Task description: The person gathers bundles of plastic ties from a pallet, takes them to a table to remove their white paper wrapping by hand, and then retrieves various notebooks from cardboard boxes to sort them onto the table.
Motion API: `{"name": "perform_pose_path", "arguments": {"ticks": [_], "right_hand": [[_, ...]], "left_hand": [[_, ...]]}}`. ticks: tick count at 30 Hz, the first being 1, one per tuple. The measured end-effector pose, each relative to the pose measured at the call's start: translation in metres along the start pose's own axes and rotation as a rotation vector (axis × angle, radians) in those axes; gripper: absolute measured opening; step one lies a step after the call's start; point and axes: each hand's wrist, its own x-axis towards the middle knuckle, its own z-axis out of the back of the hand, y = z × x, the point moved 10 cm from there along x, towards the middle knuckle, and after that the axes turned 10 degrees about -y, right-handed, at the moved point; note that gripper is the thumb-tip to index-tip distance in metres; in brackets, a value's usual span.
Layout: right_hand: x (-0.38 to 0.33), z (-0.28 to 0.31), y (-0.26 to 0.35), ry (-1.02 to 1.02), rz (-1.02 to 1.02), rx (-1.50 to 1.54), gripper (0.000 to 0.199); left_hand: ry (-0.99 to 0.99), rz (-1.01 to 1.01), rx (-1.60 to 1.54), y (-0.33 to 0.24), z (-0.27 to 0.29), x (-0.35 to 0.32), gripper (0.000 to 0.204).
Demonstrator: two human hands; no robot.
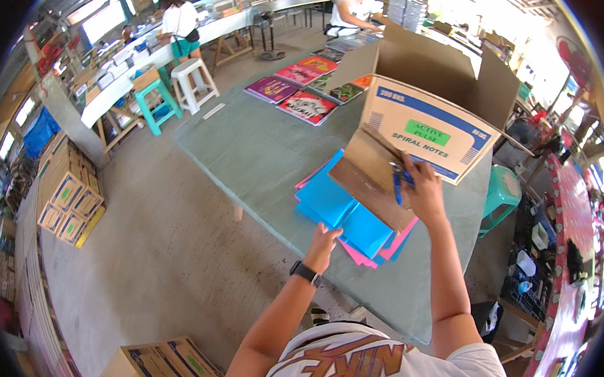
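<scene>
The cardboard box (424,106) lies tipped on the table (248,157) ahead of you, its flap (371,182) toward your right hand (423,189) — which grips it with a blue pen; your left hand (323,244) presses flat — fingers loose — on the blue and pink sheets (345,215).

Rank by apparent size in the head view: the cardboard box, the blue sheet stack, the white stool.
1. cardboard box
2. blue sheet stack
3. white stool, though it stands farther from the camera, so its true size is unsure.
</scene>
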Motion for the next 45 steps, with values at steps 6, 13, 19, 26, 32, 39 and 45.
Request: {"name": "perform_pose_path", "arguments": {"ticks": [6, 13, 19, 26, 32, 39, 45], "right_hand": [[-0.041, -0.159, 0.006, 0.402, -0.008, -0.214, 0.064], [-0.024, -0.082, 0.17, 0.206, -0.004, 0.651, 0.028], [-0.178, -0.073, 0.436, 0.712, 0.449, 0.976, 0.018], [-0.366, -0.014, 0.691, 1.241, 0.774, 1.478, 0.039], [-0.483, 0.048, 0.877, 1.666, 0.873, 1.636, 0.06], [-0.596, 0.143, 1.128, 2.039, 0.92, 1.777, 0.056], [-0.72, 0.22, 1.37, 2.106, 0.914, 1.782, 0.058]], "left_hand": [[-0.485, 0.332, -0.68, 0.087, 0.162, -0.173, 0.052], [-1.706, 0.53, -0.503, 0.128, 0.308, -0.58, 0.038], [-2.052, 0.459, -0.392, 0.066, 0.223, -0.765, 0.035], [-2.535, 0.332, -0.312, 0.101, 0.12, -0.933, 0.029], [-3.155, 0.218, -0.098, -0.024, 0.105, -1.123, 0.027], [-3.393, 0.265, 0.415, -0.082, 0.17, -1.228, 0.027], [-3.372, 0.314, 0.324, -0.046, 0.307, -1.355, 0.041]]}}
